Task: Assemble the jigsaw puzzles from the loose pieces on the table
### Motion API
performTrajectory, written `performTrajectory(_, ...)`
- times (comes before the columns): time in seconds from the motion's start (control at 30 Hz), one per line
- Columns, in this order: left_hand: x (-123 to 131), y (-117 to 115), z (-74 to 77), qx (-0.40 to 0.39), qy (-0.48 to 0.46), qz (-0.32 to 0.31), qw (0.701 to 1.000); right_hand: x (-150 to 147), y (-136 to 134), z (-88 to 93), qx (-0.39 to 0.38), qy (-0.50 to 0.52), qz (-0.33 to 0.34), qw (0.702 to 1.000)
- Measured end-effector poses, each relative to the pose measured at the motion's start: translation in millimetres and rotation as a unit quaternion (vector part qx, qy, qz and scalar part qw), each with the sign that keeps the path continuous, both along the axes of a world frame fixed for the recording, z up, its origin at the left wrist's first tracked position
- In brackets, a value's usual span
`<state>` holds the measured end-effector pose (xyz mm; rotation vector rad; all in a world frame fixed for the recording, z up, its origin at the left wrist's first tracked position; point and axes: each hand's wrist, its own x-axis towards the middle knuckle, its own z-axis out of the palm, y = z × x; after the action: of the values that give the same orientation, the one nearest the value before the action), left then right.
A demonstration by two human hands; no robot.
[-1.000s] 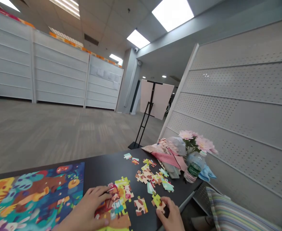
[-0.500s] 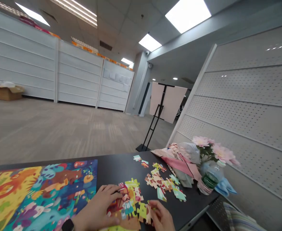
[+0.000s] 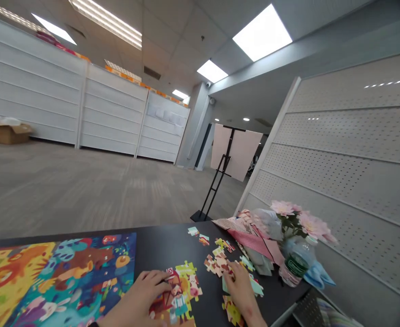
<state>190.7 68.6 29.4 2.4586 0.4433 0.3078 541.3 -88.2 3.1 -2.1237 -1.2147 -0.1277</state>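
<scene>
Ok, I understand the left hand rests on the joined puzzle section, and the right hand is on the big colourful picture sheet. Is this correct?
No: the right hand is not on the colourful picture sheet but among the loose jigsaw pieces on the dark table, as the head view shows. The left hand does rest on the joined puzzle section.

The left hand (image 3: 137,295) is lying palm-down near the bottom of the view, with its fingers (image 3: 155,277) extending flat toward the right and sitting close together. The left forearm (image 3: 116,320) is running out past the lower edge. The right hand (image 3: 241,288) is resting well apart to its right, angled with the fingers (image 3: 232,272) pointing up and left. The right forearm (image 3: 254,318) is slanting down toward the lower edge, and neither arm is crossing the other.
</scene>
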Motion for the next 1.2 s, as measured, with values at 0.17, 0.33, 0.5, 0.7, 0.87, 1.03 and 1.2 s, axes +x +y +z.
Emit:
performTrajectory(0.17,11.1,15.4,-20.1,0.029,0.008,-0.044,0.999,5.7,32.4,4.4,-0.010,0.023,0.031,0.999)
performTrajectory(0.33,16.5,20.1,-26.3,0.040,0.005,-0.041,0.998,0.4,36.1,10.9,-0.028,0.025,0.072,0.997)
performTrajectory(0.5,24.7,22.6,-41.2,0.037,-0.003,-0.034,0.999,-4.8,78.9,15.5,-0.043,0.037,0.075,0.996)
performTrajectory(0.7,17.5,24.3,-44.8,-0.089,-0.158,0.087,0.980,6.8,139.4,29.0,-0.077,0.076,0.089,0.990)
performTrajectory(0.87,15.2,38.9,-35.6,-0.158,-0.301,0.256,0.905,-1.3,137.8,45.9,-0.069,0.115,0.137,0.981)
performTrajectory(1.03,18.3,45.5,-34.1,-0.161,-0.304,0.268,0.900,-71.8,132.8,37.4,-0.060,0.176,0.246,0.951)
performTrajectory(1.2,15.3,36.6,-30.4,-0.127,-0.261,0.232,0.928,-140.4,132.7,20.9,-0.044,0.191,0.323,0.926)
